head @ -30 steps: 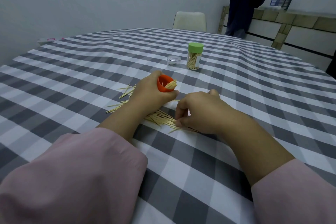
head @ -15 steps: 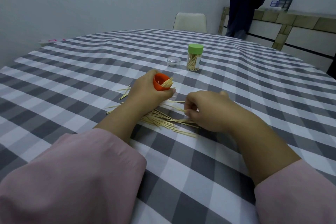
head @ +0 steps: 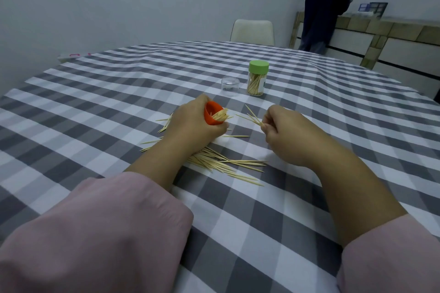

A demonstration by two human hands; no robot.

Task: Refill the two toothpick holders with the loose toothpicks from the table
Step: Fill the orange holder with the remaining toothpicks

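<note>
Head view: the left hand [head: 192, 126] is curled round an orange toothpick holder [head: 212, 116], tipping it so its open mouth faces right, with a bunch of toothpicks sticking out of the mouth. The right hand [head: 285, 133] is raised just off the worktop [head: 95, 112], fingers closed, pinching a few toothpicks [head: 251, 115] whose points fan out to the left toward the holder, stopping short of it. The loose toothpicks [head: 223, 164] lie in a scattered heap on the checked cloth between and below the two wrists, with a few strays to the left of the left hand and one single pick just beyond the heap. Farther back stands the second holder [head: 256, 81], upright, clear-walled with a green cap on, partly filled with toothpicks. Just beside it on the left sits a small clear lid [head: 230, 84].
</note>
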